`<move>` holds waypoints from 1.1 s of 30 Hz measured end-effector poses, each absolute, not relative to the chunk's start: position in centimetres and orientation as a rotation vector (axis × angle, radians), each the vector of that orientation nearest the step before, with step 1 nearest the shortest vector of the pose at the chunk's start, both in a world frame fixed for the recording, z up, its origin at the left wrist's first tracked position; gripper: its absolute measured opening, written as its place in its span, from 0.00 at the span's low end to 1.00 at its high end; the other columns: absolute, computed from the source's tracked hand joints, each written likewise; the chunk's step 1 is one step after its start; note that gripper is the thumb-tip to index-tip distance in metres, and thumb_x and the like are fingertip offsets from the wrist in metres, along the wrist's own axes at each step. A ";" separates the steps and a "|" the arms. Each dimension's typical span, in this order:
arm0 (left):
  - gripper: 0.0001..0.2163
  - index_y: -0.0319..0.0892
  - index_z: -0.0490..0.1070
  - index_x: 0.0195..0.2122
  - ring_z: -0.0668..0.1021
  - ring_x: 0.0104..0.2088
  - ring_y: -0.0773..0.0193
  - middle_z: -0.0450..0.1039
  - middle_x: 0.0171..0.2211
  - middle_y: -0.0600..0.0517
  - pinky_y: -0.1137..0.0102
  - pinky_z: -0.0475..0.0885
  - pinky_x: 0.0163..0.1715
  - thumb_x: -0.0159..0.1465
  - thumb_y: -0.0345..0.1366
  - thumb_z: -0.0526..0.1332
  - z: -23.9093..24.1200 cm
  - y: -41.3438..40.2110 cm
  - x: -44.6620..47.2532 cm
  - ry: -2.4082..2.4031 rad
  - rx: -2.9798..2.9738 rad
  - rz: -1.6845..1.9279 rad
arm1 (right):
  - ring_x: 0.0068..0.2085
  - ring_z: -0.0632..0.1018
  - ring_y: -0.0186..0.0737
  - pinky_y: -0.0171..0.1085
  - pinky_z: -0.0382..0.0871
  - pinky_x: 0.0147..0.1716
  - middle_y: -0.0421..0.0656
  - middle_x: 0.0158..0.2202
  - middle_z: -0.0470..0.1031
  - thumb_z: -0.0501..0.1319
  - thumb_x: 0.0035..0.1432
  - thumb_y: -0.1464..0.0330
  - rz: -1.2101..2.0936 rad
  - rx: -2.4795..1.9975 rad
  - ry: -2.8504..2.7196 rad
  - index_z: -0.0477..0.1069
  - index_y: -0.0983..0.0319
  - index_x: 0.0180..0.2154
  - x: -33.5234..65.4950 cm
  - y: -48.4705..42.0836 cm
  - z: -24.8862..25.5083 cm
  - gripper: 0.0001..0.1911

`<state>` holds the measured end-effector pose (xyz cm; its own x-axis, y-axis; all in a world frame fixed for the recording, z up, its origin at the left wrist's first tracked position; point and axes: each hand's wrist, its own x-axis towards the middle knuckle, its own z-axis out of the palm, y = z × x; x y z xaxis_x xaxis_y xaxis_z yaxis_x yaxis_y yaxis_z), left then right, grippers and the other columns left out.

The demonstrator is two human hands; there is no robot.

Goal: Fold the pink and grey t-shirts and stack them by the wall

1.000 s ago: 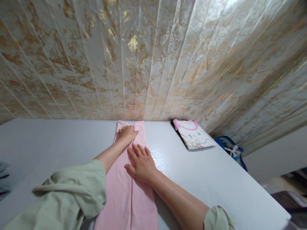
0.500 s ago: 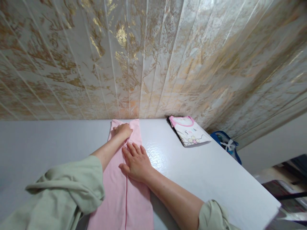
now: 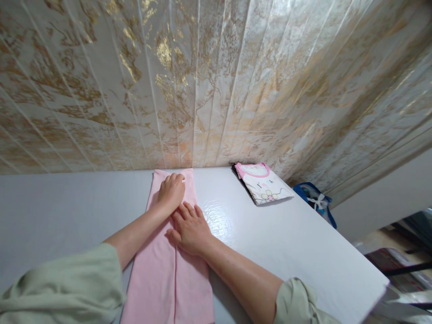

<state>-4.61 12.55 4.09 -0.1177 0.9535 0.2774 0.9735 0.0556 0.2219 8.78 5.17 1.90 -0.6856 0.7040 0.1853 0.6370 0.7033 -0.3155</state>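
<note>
A long pink garment [image 3: 155, 274], folded into a narrow strip, lies lengthwise on the white table, with an edge running down its middle. My left hand [image 3: 171, 191] is near its far end, fingers bent and closed on the cloth; the fingertips are partly hidden. Just nearer to me, my right hand [image 3: 191, 229] rests flat on the garment with its fingers spread, pressing beside the middle edge. The two hands almost touch.
A folded white shirt [image 3: 266, 186] with a pink collar and a flower print lies on something dark at the back right of the table [image 3: 297, 252]. Patterned curtain [image 3: 175, 90] borders the far edge. Beyond the right edge is a blue-trimmed bag [image 3: 313, 200].
My left hand has changed its pose on the far end of the garment, its wrist raised and forearm shifted left. My right hand stays flat in place. The view has shifted slightly.
</note>
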 end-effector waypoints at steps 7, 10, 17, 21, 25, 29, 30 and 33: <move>0.23 0.36 0.60 0.62 0.63 0.64 0.57 0.59 0.65 0.43 0.60 0.54 0.64 0.68 0.36 0.46 -0.2 6.3 -5.2 -2.020 -2.348 -0.406 | 0.57 0.69 0.39 0.38 0.59 0.58 0.47 0.57 0.70 0.45 0.66 0.71 0.395 -1.310 -2.319 0.67 0.63 0.56 9.2 6.5 1.5 0.21; 0.26 0.36 0.56 0.65 0.56 0.68 0.54 0.50 0.69 0.44 0.55 0.49 0.66 0.66 0.35 0.47 -0.9 5.1 -5.0 -2.004 -2.350 -0.286 | 0.63 0.63 0.42 0.45 0.54 0.62 0.47 0.63 0.64 0.46 0.66 0.69 0.343 -1.345 -2.381 0.62 0.63 0.60 9.2 6.8 0.9 0.23; 0.27 0.39 0.55 0.67 0.56 0.68 0.57 0.50 0.68 0.46 0.57 0.46 0.66 0.66 0.38 0.47 -0.7 5.2 -4.7 -2.037 -2.330 -0.334 | 0.65 0.59 0.45 0.54 0.54 0.61 0.44 0.67 0.56 0.45 0.68 0.64 0.320 -1.465 -2.519 0.57 0.59 0.63 7.9 11.7 1.5 0.24; 0.27 0.41 0.54 0.67 0.55 0.68 0.56 0.49 0.69 0.46 0.56 0.47 0.66 0.67 0.42 0.48 -0.7 5.0 -4.8 -2.053 -2.346 -0.378 | 0.65 0.59 0.44 0.53 0.55 0.60 0.47 0.67 0.55 0.44 0.69 0.65 0.241 -1.576 -2.510 0.57 0.57 0.63 6.1 15.7 1.7 0.23; 0.27 0.40 0.55 0.67 0.56 0.68 0.56 0.51 0.68 0.45 0.55 0.47 0.66 0.67 0.43 0.48 -0.6 4.8 -4.8 -2.065 -2.350 -0.402 | 0.65 0.59 0.45 0.51 0.52 0.60 0.53 0.66 0.57 0.43 0.69 0.66 0.186 -1.579 -2.430 0.57 0.62 0.64 4.8 17.9 1.3 0.24; 0.27 0.39 0.54 0.67 0.55 0.68 0.56 0.49 0.69 0.45 0.54 0.47 0.66 0.68 0.43 0.47 -0.6 4.8 -4.8 -2.071 -2.361 -0.414 | 0.64 0.60 0.47 0.50 0.53 0.59 0.56 0.65 0.59 0.42 0.70 0.65 0.154 -1.553 -2.413 0.56 0.66 0.64 4.8 18.8 1.4 0.25; 0.27 0.40 0.55 0.66 0.55 0.68 0.56 0.49 0.69 0.45 0.54 0.47 0.66 0.67 0.43 0.48 -0.7 4.9 -4.8 -2.069 -2.357 -0.425 | 0.64 0.60 0.48 0.50 0.54 0.58 0.57 0.64 0.60 0.42 0.70 0.65 0.145 -1.546 -2.413 0.57 0.67 0.63 4.8 18.9 1.6 0.25; 0.26 0.41 0.57 0.65 0.57 0.67 0.55 0.54 0.68 0.44 0.54 0.48 0.66 0.67 0.44 0.48 -0.9 5.0 -4.8 -2.051 -2.352 -0.446 | 0.64 0.60 0.52 0.51 0.53 0.58 0.59 0.65 0.57 0.44 0.69 0.66 0.097 -1.496 -2.419 0.57 0.69 0.63 4.3 18.7 2.4 0.25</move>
